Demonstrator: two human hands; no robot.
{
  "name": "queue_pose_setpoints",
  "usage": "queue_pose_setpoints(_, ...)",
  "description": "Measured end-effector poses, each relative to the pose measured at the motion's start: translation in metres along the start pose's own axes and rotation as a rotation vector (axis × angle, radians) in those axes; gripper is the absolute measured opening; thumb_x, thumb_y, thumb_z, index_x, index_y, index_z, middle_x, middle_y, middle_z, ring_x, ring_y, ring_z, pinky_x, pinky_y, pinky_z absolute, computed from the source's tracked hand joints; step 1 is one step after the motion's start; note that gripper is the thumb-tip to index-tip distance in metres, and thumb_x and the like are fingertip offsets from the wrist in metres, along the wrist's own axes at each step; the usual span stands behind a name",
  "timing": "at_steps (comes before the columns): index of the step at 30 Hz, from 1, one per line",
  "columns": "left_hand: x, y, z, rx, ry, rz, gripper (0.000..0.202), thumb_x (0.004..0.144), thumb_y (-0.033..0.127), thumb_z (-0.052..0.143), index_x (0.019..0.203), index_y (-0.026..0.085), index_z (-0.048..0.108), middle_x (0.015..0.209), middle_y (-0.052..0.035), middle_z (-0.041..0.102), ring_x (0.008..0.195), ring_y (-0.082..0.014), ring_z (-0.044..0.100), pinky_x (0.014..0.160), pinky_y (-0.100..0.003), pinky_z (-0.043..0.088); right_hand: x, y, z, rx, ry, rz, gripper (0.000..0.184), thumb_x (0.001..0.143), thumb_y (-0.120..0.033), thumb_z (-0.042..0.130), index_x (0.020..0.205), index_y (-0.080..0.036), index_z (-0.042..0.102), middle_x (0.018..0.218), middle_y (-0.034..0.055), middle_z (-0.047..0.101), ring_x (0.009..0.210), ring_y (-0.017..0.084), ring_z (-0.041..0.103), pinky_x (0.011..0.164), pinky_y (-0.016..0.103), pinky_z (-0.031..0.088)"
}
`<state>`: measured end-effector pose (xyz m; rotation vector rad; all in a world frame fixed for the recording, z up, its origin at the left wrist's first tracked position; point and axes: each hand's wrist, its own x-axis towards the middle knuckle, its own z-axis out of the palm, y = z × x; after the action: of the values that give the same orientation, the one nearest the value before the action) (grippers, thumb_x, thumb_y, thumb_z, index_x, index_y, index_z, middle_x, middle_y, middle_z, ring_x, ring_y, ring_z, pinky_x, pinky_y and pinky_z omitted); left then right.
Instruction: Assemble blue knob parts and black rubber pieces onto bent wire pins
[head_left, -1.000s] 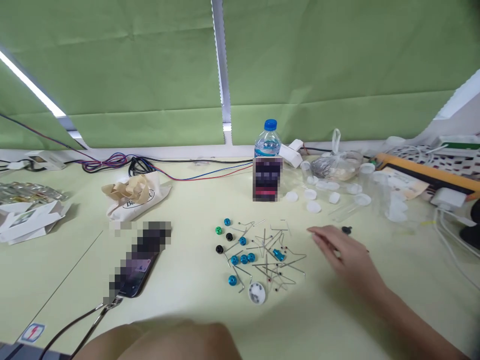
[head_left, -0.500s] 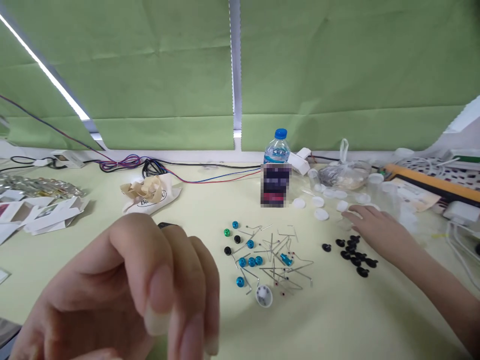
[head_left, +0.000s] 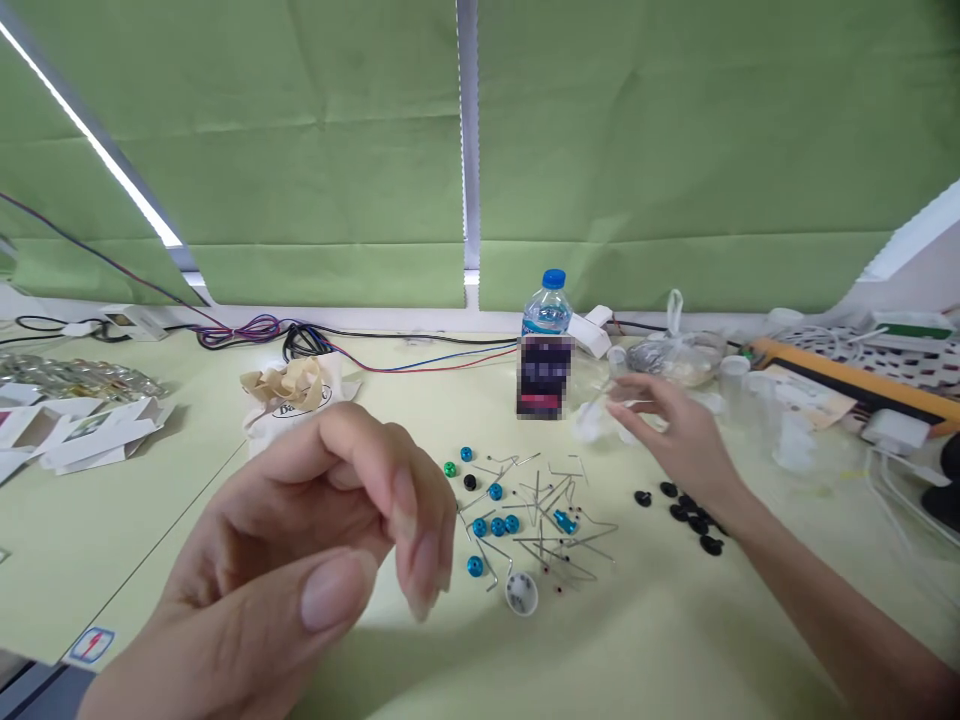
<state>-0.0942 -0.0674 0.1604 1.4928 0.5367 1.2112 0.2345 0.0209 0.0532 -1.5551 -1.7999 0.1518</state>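
My left hand is raised close to the camera, its fingers loosely curled above the thumb with nothing between them. My right hand reaches across the table with its fingers stretched out, over blurred white caps and clear vials near the water bottle. Just behind its wrist lies a cluster of small black pieces. Between the two hands lie bent metal pins, blue beads, a green bead and a small white cap.
At the back right are a plastic bag, clear vials, an orange-edged board and white cables. Coloured wires run along the back edge. A crumpled paper bag and white cartons lie to the left.
My right hand has swung left from the caps at the right toward the bottle, smearing in motion. My left hand has dropped slightly and its fingers have uncurled from the thumb.
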Motion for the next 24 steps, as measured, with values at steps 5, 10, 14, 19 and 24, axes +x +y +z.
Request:
queue_pose_setpoints(5,0.023,-0.014,-0.001,0.069,0.108,0.069,0.006,0.087,0.021,0.056,0.092,0.02,0.06,0.078,-0.0013,0.059,0.072,-0.0134,0.055,0.068,-0.026,0.047,0.01,-0.026,0.044,0.214,-0.059,0.041,0.039,0.086,-0.045,0.054,0.118,-0.022,0.049,0.096,0.0057,0.068,0.089,0.022,0.065,0.076,0.037,0.053)
queue_pose_setpoints(10,0.063,-0.068,-0.022,0.783,0.095,0.045,0.011,0.086,0.018,0.054,0.094,0.02,0.062,0.099,-0.0028,0.065,0.088,-0.0159,0.059,0.08,-0.029,0.047,0.007,-0.021,0.059,0.149,-0.092,0.039,0.035,0.087,-0.042,0.054,0.117,-0.023,0.05,0.097,0.0054,0.068,0.087,0.023,0.065,0.073,0.038,0.053)
queue_pose_setpoints(14,0.066,-0.112,-0.039,1.169,-0.265,-0.269,0.021,0.089,0.019,0.049,0.106,0.022,0.061,0.109,-0.0031,0.065,0.09,-0.0171,0.062,0.078,-0.027,0.048,-0.003,-0.021,0.05,0.066,-0.032,0.009,0.047,0.086,-0.044,0.055,0.126,-0.023,0.044,0.12,0.0107,0.058,0.103,0.028,0.059,0.084,0.046,0.048)
queue_pose_setpoints(19,0.04,-0.145,-0.048,1.297,-0.305,-0.365,0.025,0.085,0.013,0.049,0.108,0.017,0.06,0.11,-0.0119,0.062,0.09,-0.0246,0.064,0.076,-0.033,0.045,-0.025,-0.041,0.044,-0.133,-0.14,-0.214,0.031,0.097,-0.027,0.034,0.119,-0.013,0.05,0.116,0.0168,0.054,0.11,0.03,0.051,0.091,0.047,0.041)
queue_pose_setpoints(24,0.029,-0.161,-0.053,1.317,-0.38,-0.399,0.043,0.076,0.004,0.052,0.115,0.023,0.054,0.105,-0.0075,0.062,0.085,-0.0217,0.065,0.071,-0.028,0.044,-0.042,-0.069,0.066,-0.085,-0.441,-0.328,0.016,0.091,-0.019,0.05,0.105,-0.022,0.057,0.094,0.0023,0.062,0.087,0.017,0.061,0.073,0.027,0.049)
